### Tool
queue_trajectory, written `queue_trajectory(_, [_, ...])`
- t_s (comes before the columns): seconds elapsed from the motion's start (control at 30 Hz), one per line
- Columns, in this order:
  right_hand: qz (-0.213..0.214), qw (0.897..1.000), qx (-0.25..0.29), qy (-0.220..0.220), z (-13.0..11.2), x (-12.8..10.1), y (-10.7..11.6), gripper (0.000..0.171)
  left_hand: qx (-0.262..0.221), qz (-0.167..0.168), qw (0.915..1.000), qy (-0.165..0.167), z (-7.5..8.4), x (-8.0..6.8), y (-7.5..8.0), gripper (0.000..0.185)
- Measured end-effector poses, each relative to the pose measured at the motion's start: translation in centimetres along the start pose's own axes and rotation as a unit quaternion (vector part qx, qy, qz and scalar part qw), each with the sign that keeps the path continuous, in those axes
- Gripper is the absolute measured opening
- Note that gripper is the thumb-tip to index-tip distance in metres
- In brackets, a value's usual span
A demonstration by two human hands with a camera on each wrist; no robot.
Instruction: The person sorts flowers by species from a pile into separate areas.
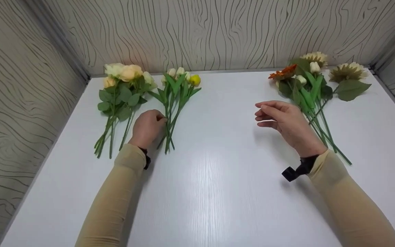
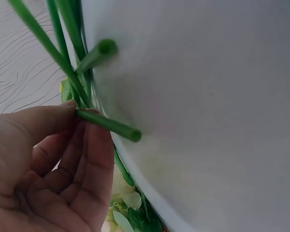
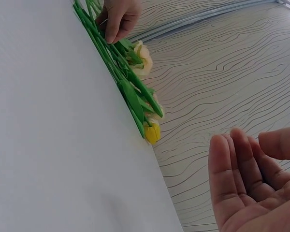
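Green tulip stems [image 1: 168,132] in left grip [image 1: 148,127]

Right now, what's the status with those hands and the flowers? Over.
Left hand pinching tulip stems. Right hand open, empty, above table. Rose bunch and sunflower pile lie apart; nothing blocking.

Your head camera looks down and forward over the whole white table [image 1: 218,192]. Your left wrist camera sits close against the tulip stems [image 2: 106,123]. Your right wrist camera looks across the table at those same tulip stems [image 3: 111,58].
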State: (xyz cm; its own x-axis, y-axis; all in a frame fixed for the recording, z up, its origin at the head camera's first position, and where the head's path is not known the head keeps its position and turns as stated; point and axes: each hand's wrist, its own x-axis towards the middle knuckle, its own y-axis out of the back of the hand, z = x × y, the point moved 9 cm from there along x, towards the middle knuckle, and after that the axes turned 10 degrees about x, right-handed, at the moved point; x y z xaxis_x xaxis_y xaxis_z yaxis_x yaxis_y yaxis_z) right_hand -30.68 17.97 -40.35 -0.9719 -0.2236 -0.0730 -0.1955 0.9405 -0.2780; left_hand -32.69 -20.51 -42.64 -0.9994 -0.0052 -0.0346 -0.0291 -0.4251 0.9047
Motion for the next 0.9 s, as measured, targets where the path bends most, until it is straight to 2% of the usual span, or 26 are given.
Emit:
queue_trajectory(0.27, [0.002,1.000,0.003,0.001,0.0,-0.1,0.0,0.041,-0.020,-0.033,0.9992,-0.013,0.4,-0.1,0.0,0.026])
queue_trajectory(0.4, [0.002,1.000,0.002,0.000,0.1,0.1,0.2,0.041,-0.018,-0.040,0.9990,-0.008,0.6,-0.4,0.5,0.030])
queue_trajectory(0.47, [0.005,1.000,-0.010,-0.002,0.2,0.2,0.3,0.041,-0.011,-0.036,0.9993,-0.007,1.1,-0.6,0.9,0.033])
queue_trajectory(0.57, [0.010,0.998,-0.055,-0.005,0.3,0.3,0.7,0.041,0.005,-0.020,0.9995,-0.024,2.9,-1.0,1.5,0.037])
queue_trajectory(0.63, [0.012,0.995,-0.099,-0.008,0.4,0.5,1.2,0.042,0.018,-0.014,0.9983,-0.053,4.9,-1.5,1.5,0.039])
queue_trajectory(0.73, [0.021,0.986,-0.165,-0.018,0.5,0.5,2.6,0.046,0.041,-0.016,0.9919,-0.119,8.5,-2.6,0.6,0.044])
queue_trajectory(0.83, [0.040,0.976,-0.210,-0.037,0.2,0.4,4.9,0.050,0.079,-0.026,0.9738,-0.211,12.6,-4.3,-1.2,0.049])
queue_trajectory(0.9, [0.058,0.970,-0.229,-0.049,-0.3,0.3,7.0,0.052,0.113,-0.030,0.9540,-0.276,15.3,-5.8,-2.6,0.052])
